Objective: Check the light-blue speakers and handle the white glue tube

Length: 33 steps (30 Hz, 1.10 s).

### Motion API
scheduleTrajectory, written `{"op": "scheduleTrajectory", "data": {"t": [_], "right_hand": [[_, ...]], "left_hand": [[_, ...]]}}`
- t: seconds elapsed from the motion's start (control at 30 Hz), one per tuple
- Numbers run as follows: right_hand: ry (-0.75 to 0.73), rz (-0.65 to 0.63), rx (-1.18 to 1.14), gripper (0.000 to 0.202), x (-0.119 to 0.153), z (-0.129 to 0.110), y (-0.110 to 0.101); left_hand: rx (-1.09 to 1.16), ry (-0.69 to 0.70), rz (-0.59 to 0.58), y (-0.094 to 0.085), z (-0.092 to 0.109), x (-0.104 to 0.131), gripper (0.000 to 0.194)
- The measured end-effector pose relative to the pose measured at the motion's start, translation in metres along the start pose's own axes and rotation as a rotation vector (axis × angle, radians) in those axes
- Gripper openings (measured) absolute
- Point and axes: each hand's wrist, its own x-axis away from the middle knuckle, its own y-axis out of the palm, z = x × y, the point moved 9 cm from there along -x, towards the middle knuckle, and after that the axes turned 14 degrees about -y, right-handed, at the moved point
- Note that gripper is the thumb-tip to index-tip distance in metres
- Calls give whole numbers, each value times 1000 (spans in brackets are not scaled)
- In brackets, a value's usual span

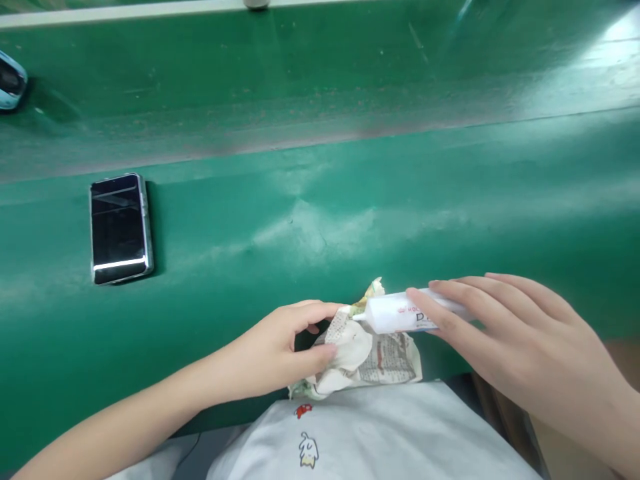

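Observation:
My right hand point(520, 327) is closed around a white glue tube point(400, 313) with a narrow nozzle and printed lettering, tilted nearly level. The nozzle points left and meets or hovers just over a crumpled piece of printed paper point(393, 360) at the table's near edge; I cannot tell which. My left hand point(295, 343) pinches the paper's left side between thumb and fingers. A pale, smooth part of the paper faces up beside the thumb. Whatever lies under the folds is hidden.
A phone point(120, 230) with a dark screen lies on the green table point(225, 200) to the left. Part of a light blue object point(11, 81) shows at the far left edge. A seam crosses the table behind the phone. My light shirt point(380, 433) touches the near edge.

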Motion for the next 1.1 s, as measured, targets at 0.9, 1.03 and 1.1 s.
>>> {"op": "scheduleTrajectory", "data": {"t": [0.9,1.03,1.1], "right_hand": [[133,103,-167,26,10,-8,3],[140,112,-146,26,11,-9,2],[140,116,-135,26,12,-10,1]], "left_hand": [[-204,437,602,-5,17,6,9],[-168,359,551,-9,19,1,5],[-175,395,537,-9,23,3,9]]}}
